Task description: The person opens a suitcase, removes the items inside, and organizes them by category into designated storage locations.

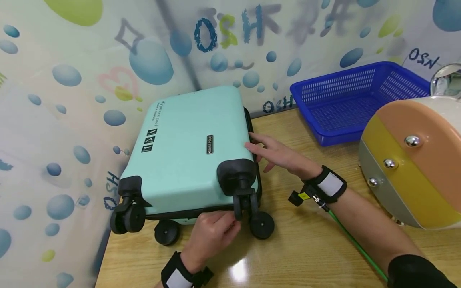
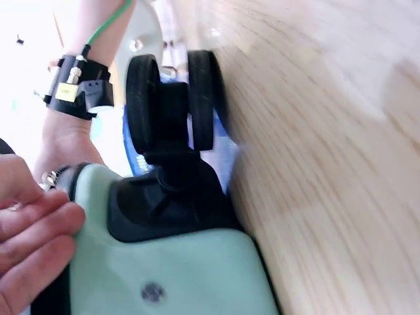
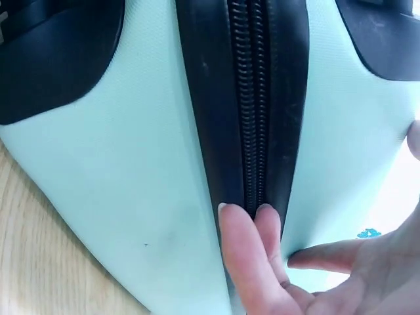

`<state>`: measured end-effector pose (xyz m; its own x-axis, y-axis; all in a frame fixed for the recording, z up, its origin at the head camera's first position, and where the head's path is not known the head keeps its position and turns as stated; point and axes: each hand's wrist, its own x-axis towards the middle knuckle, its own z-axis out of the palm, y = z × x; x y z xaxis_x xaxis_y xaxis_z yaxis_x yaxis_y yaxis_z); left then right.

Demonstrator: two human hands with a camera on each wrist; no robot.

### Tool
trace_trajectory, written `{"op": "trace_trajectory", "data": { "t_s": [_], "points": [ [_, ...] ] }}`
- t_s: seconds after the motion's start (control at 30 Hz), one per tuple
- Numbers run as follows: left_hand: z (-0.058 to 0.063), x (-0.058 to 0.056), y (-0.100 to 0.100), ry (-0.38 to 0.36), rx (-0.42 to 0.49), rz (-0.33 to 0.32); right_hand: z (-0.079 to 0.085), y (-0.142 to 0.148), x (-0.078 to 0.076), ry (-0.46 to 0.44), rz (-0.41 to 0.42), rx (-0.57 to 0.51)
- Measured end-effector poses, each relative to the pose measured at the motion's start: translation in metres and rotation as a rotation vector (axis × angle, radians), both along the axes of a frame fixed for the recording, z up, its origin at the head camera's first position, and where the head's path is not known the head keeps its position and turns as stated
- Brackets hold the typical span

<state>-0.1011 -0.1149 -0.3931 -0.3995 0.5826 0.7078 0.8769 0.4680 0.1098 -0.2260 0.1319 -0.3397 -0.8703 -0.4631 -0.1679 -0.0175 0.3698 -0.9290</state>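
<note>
A mint-green hard-shell suitcase [image 1: 183, 136] lies flat on the wooden table, its black wheels toward me. My left hand [image 1: 215, 232] is at the wheel end, between the wheels, fingers curled at the black seam. In the left wrist view, a small silvery zipper pull [image 2: 49, 178] shows at the fingertips of the left hand [image 2: 33, 243], partly hidden. My right hand [image 1: 275, 154] rests against the suitcase's right side, fingers extended. In the right wrist view, fingertips of the right hand [image 3: 262, 262] touch the closed black zipper [image 3: 249, 111].
A blue plastic basket [image 1: 324, 116] stands at the back right. Nearer on the right is a rounded case with orange, yellow and grey stripes [image 1: 407, 160], close to my right forearm. A printed cloth backdrop [image 1: 90, 100] rises behind and left of the table [image 1: 288, 248].
</note>
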Motion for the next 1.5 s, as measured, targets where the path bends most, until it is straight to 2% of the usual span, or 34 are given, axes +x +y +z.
{"op": "trace_trajectory", "data": {
  "t_s": [0.13,0.27,0.43,0.53,0.7,0.83,1.0,1.2,1.3,1.5],
  "points": [
    [0.004,0.005,0.000,-0.048,0.013,0.090,-0.008,0.001,0.001,0.015,-0.007,0.028],
    [0.008,0.010,-0.001,-0.145,-0.002,0.195,-0.019,-0.001,0.000,0.114,-0.056,0.098],
    [0.008,0.010,0.000,-0.200,-0.004,0.203,-0.027,-0.006,-0.004,0.242,-0.094,0.202],
    [0.007,0.010,0.001,-0.207,0.006,0.188,-0.028,-0.006,-0.007,0.211,-0.080,0.221],
    [0.007,0.010,0.002,-0.202,0.020,0.184,-0.025,0.000,-0.010,0.101,0.006,0.195],
    [0.006,0.009,0.002,-0.196,0.029,0.176,-0.021,0.002,-0.010,0.062,0.053,0.174],
    [0.006,0.010,-0.001,-0.214,0.053,0.147,-0.018,0.001,-0.008,0.058,0.037,0.183],
    [0.006,0.013,-0.017,-0.269,0.089,0.136,-0.018,0.001,-0.009,0.061,0.015,0.189],
    [0.006,0.016,-0.029,-0.303,0.095,0.173,-0.020,0.002,-0.010,0.065,0.013,0.195],
    [0.010,0.023,-0.056,-0.326,0.090,0.323,-0.018,0.000,-0.009,0.073,0.018,0.194]
  ]
}}
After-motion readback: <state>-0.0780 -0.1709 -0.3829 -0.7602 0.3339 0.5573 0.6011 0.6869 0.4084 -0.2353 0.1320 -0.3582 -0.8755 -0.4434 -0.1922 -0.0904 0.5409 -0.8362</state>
